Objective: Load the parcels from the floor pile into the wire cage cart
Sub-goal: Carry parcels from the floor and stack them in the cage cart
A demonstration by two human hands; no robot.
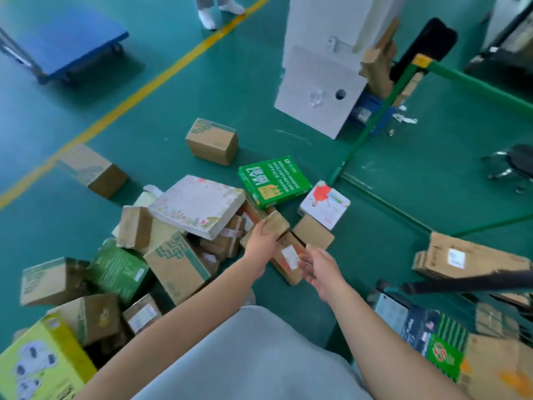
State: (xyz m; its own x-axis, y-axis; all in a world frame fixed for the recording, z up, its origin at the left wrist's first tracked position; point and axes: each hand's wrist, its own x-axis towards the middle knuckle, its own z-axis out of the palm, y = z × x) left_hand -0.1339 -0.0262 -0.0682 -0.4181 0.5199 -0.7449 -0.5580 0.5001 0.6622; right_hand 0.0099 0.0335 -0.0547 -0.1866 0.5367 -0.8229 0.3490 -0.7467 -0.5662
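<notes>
1. the left hand (pixel 261 241) reaches out over the pile of boxes (pixel 161 255) on the green floor (pixel 202 96).
2. its fingers curl around a small brown box (pixel 277 225) at the right edge of the pile and hold it.
3. the right hand (pixel 320 268) is just beside it, fingers loose and a little bent, holding nothing.
4. the right hand's fingertips are near a long brown box with a white label (pixel 288 258), which lies on the floor between the two hands. i cannot tell if they touch it.
5. a flat white box with flowers (pixel 199 204) lies tilted on top of the pile.
6. a green box with white letters (pixel 274 180) lies flat on the floor just behind the small brown box.
7. a white box with a red picture (pixel 324 204) sits next to the green one.
8. two brown boxes sit apart from the pile, one far back (pixel 212 141) and one to the left (pixel 92 168).
9. a yellow box (pixel 43 362) is at the bottom left corner.
10. the cart with a green frame (pixel 375 122) stands on the right, and some boxes (pixel 467 255) already lie inside it.
11. a big white box (pixel 320 88) stands behind the cart's corner.
12. a blue flat trolley (pixel 66 39) is far back on the left, past a yellow line (pixel 144 88) on the floor.
</notes>
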